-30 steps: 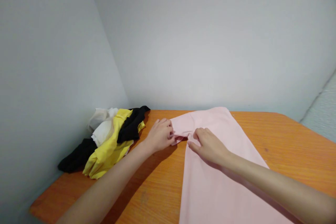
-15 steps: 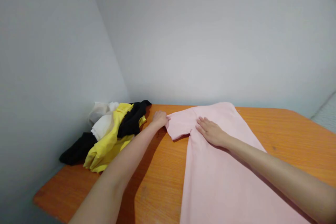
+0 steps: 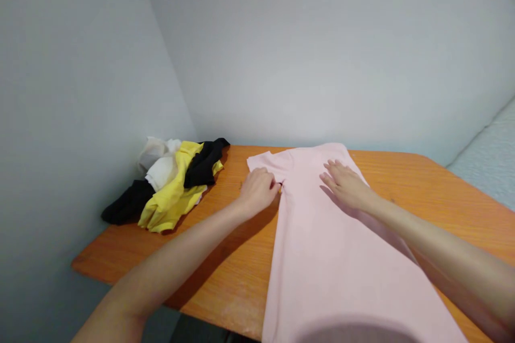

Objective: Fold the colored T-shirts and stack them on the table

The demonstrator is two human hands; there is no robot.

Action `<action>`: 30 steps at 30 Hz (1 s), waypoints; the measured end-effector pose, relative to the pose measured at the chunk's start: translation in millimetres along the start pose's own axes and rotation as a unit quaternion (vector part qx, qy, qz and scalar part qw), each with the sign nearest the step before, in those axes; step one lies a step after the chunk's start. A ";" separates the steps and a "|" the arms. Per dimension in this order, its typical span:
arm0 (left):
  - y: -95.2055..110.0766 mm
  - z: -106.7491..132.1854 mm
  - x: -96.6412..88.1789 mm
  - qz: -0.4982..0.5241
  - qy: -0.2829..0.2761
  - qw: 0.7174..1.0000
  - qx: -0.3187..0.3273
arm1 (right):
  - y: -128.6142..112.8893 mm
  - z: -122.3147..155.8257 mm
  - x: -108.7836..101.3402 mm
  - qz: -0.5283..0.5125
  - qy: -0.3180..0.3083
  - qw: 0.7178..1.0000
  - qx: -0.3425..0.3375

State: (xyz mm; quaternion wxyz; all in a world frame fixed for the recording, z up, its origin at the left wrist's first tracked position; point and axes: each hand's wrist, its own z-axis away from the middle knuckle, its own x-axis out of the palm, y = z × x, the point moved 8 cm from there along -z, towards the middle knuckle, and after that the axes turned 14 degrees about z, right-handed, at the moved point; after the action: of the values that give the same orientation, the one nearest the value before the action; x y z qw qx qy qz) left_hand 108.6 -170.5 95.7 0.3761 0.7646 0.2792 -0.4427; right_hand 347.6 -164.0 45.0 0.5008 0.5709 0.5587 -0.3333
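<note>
Head view: nearest, a pink garment runs out of the picture at the bottom, a rounded shadow lying across it. It is spread lengthwise on the wood-grained counter, right of the middle, and reaches to the far edge. The left forearm comes up from the lower left over bare wood, casting a shadow beside it; the right forearm slants in from the lower right.

The left hand is bent over, back upward, its fingers curled narrow and pinching the garment at the underarm, where the cloth puckers. The right hand is palm down above the upper body of the garment, fingers straight and slightly parted, holding nothing; whether it touches the cloth I cannot tell.

Just past the left hand lies a short sleeve, pointing left. Well apart, at the left, yellow cloth, black cloth and white cloth are heaped near a pale wall.
</note>
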 end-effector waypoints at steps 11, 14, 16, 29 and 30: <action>30.6 32.5 33.7 0.078 -0.083 0.991 -0.075 | -9.2 30.4 28.2 0.037 -0.102 0.993 0.056; 35.8 36.6 30.6 0.063 -0.083 0.992 -0.077 | -9.5 32.5 26.9 0.037 -0.102 0.993 0.056; 38.8 39.8 29.8 0.051 -0.080 0.993 -0.070 | -9.5 34.3 27.7 0.037 -0.103 0.993 0.054; -75.8 -44.3 -10.1 -0.046 0.040 0.974 -0.219 | -47.7 -54.2 -10.6 -0.017 -0.102 0.995 -0.013; -87.6 -52.8 -8.6 -0.048 0.033 0.971 -0.230 | -55.0 -58.1 -6.0 -0.023 -0.112 0.993 -0.017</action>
State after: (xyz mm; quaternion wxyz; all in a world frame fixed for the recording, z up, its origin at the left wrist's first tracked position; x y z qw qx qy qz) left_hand 62.8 -78.7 91.7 0.5106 0.6576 0.4222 -0.3587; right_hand 282.9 -117.9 55.7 0.5624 0.5081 0.5177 -0.3968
